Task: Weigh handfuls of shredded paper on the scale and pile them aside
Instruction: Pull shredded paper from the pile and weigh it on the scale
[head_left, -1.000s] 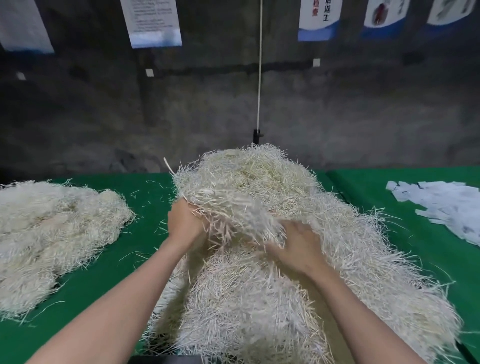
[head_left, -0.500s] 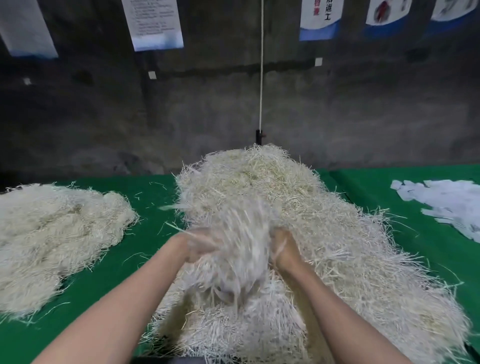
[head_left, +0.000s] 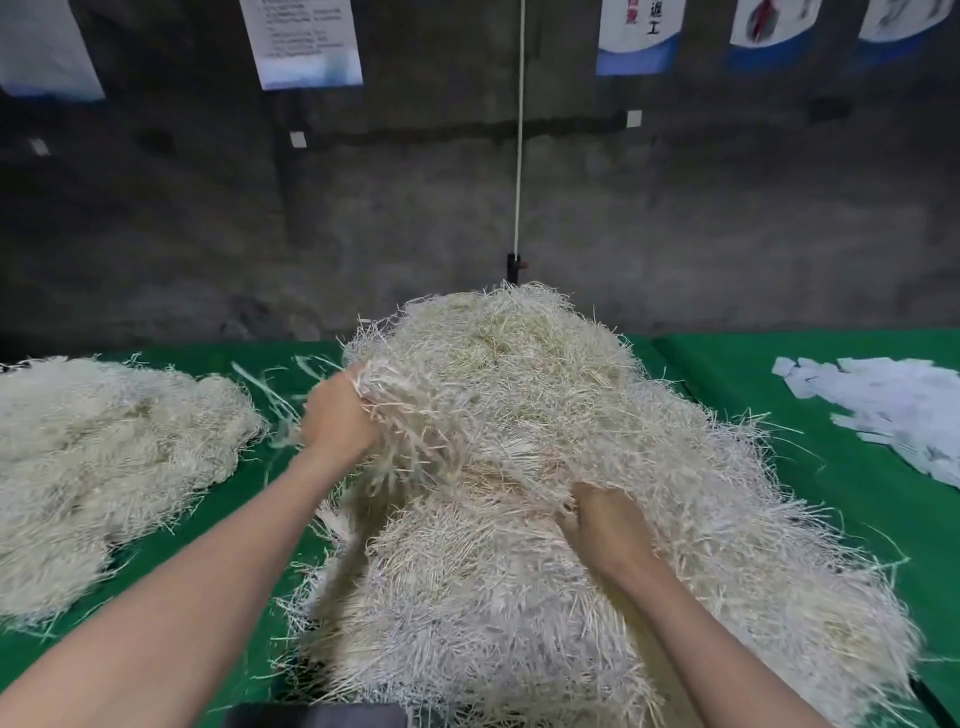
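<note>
A big heap of pale shredded paper (head_left: 519, 389) fills the middle of the green table (head_left: 727, 374). My left hand (head_left: 337, 415) grips a wad of shreds at the heap's left flank. My right hand (head_left: 602, 519) is dug into the shreds lower and to the right, its fingers buried in the strands. A second, flatter pile of shredded paper (head_left: 104, 457) lies on the left side of the table. A dark object (head_left: 322, 716) at the bottom edge, perhaps the scale, is mostly hidden under the heap.
Flat white paper slips (head_left: 883, 410) lie spread at the right on the green cloth. Loose shreds (head_left: 275, 384) are scattered between the two piles. A white cord (head_left: 519, 135) hangs down before the dark wall behind the table.
Both hands were close together at the heap's middle holding a wad. Now the left hand has gone up and left and the right hand down and right, spreading apart in the shreds.
</note>
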